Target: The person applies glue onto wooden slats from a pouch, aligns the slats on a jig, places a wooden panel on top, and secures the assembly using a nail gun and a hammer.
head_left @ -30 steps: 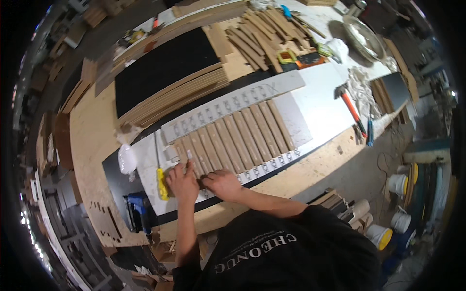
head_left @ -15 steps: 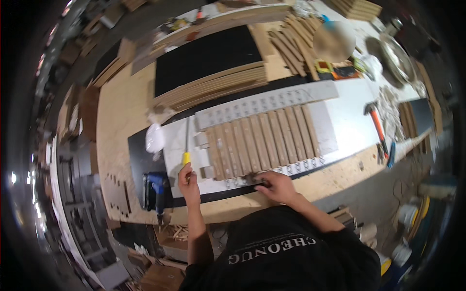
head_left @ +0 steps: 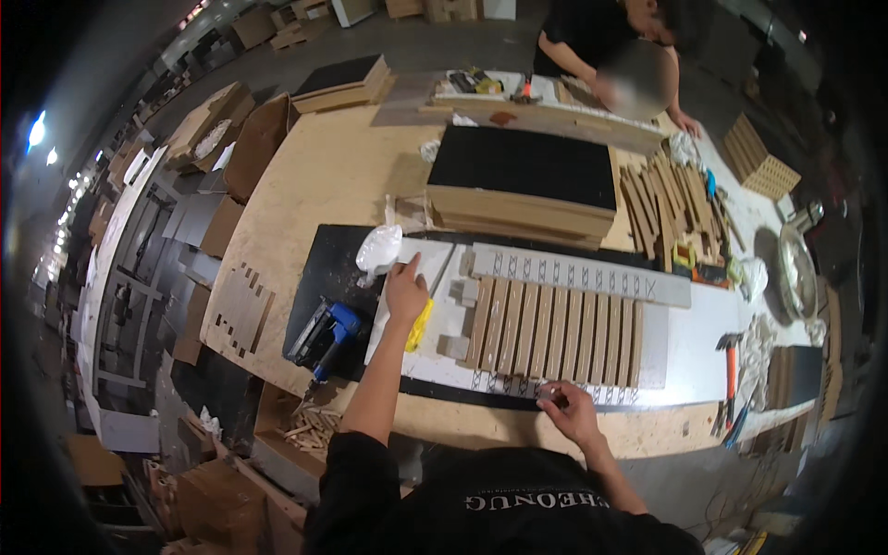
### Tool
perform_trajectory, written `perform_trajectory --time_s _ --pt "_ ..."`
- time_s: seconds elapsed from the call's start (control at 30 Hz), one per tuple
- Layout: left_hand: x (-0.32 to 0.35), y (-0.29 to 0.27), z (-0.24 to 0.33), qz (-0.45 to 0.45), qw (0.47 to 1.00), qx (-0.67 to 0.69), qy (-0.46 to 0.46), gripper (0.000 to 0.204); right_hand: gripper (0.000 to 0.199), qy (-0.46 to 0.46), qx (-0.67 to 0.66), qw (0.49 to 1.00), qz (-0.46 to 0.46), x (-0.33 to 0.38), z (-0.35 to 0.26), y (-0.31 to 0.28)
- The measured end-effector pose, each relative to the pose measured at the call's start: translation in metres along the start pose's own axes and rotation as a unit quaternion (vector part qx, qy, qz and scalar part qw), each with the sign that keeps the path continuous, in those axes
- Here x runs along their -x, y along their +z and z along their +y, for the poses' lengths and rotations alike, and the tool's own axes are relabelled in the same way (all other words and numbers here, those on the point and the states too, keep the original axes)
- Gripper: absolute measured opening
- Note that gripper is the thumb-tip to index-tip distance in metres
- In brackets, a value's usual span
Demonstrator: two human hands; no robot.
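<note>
My left hand (head_left: 407,290) reaches over the white board with the index finger stretched out, just right of a crumpled white plastic bag (head_left: 379,250). Beside its wrist lies a yellow-handled tool (head_left: 419,324), its grip partly behind my arm. My right hand (head_left: 572,413) is closed in a pinch on a small grey-brown piece (head_left: 548,393), at the near ends of a row of brown wooden strips (head_left: 557,331). These strips lie side by side, with a long grey-white bar (head_left: 583,279) bearing dark marks across their far ends.
A blue nail gun (head_left: 335,326) lies at left on a black panel. Black-topped boards (head_left: 523,171) are stacked behind the strips. Loose wooden strips (head_left: 675,208) and an orange-handled hammer (head_left: 730,368) are at right. Across the table a person (head_left: 592,55) leans in.
My left hand has moved forward past the yellow handle toward the plastic bag. My right hand stays at the strips' near ends. The view has tilted up, bringing the other person into sight.
</note>
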State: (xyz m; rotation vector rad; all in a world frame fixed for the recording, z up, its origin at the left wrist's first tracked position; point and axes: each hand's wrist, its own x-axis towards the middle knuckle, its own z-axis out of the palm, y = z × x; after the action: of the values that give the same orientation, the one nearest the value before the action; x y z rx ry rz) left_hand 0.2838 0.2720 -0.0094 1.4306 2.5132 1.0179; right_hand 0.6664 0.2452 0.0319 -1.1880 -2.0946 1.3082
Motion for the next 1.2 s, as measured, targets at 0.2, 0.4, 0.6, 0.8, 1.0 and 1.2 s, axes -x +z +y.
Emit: perform_trajectory --time_s 0.2,0.4,0.6,0.8,1.0,1.2 --pt "-0.050 0.039 0.001 -0.119 0.983 -0.139 0.017 0.045 0.027 0.015 0.054 0.998 -0.031 0.008 -0.011 0.002" --pt "-0.045 0.057 -0.015 -0.142 0.961 -0.232 0.046 0.030 0.028 0.059 0.028 0.997 0.036 0.024 0.003 -0.018" --pt "-0.034 0.023 -0.032 -0.202 0.934 -0.268 0.123 0.057 0.026 0.104 0.027 0.959 0.261 0.026 0.051 -0.068" --pt "-0.040 0.019 -0.065 -0.216 0.930 -0.254 0.156 0.046 0.025 0.118 0.044 0.938 0.323 0.042 0.077 -0.104" --pt "0.017 -0.001 -0.014 -0.225 0.967 0.121 0.000 0.058 0.065 0.036 0.111 0.943 0.312 0.041 0.096 -0.106" --pt "0.103 -0.033 0.074 -0.280 0.949 -0.103 0.101 0.130 0.085 0.037 0.200 0.948 0.244 0.032 0.102 -0.101"
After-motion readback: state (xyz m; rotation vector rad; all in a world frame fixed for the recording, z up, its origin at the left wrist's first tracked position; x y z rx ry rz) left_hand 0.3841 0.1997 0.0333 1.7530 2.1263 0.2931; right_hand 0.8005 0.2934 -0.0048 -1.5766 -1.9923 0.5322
